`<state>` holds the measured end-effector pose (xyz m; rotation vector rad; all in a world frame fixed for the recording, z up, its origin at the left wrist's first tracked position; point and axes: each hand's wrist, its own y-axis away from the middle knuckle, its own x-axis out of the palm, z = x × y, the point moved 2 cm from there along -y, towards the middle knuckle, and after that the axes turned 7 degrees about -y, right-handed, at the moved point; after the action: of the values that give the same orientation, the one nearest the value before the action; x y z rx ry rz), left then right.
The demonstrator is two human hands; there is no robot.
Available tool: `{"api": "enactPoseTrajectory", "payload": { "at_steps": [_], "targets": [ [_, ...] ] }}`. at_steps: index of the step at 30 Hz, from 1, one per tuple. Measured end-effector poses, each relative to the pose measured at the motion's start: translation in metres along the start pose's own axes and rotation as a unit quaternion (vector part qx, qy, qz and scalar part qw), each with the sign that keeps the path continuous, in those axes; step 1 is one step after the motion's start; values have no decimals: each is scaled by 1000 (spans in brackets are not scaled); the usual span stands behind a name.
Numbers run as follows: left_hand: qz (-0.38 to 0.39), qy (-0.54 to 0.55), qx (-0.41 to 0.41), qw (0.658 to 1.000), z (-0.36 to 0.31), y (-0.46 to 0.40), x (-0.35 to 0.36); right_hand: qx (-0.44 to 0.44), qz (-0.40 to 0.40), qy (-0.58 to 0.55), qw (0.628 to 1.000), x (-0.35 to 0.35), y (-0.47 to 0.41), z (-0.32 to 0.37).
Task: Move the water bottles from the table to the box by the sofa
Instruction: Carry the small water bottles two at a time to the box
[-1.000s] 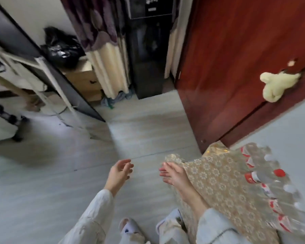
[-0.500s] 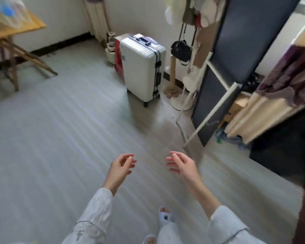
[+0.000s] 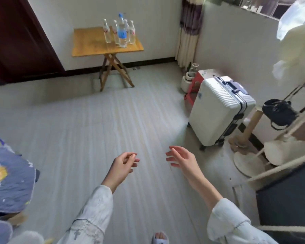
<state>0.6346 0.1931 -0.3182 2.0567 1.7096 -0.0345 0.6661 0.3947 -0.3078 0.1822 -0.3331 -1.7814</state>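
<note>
Water bottles (image 3: 119, 32) stand upright in a cluster on the folding table (image 3: 90, 42), well across the floor at my 11 o'clock. My left hand (image 3: 122, 166), loosely curled and empty, is slightly nearer them than my right hand (image 3: 182, 158), half open, holding nothing.

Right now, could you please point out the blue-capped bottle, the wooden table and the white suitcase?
blue-capped bottle (image 3: 122, 33): head view, on its blue label.
wooden table (image 3: 90, 41): head view, bare left part of the top.
white suitcase (image 3: 217, 111): head view, ribbed front face.
</note>
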Motion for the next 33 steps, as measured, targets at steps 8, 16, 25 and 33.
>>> {"api": "enactPoseTrajectory", "payload": {
  "at_steps": [8, 16, 25, 33],
  "targets": [
    [-78, 1, -2, 997, -40, -129, -59, -1, 62, 34, 997, 45, -145, 61],
    [-66, -22, -12, 997, -59, -286, -122, -4, 71, 34, 997, 117, -302, 102],
    [-76, -22, 40, 996, -144, -481, -195, -22, 54, 12, 998, 182, -476, 174],
    [-69, -18, 21, 997, -181, -642, -203, -27, 49, 7, 998, 195, -654, 224]
  ]
}}
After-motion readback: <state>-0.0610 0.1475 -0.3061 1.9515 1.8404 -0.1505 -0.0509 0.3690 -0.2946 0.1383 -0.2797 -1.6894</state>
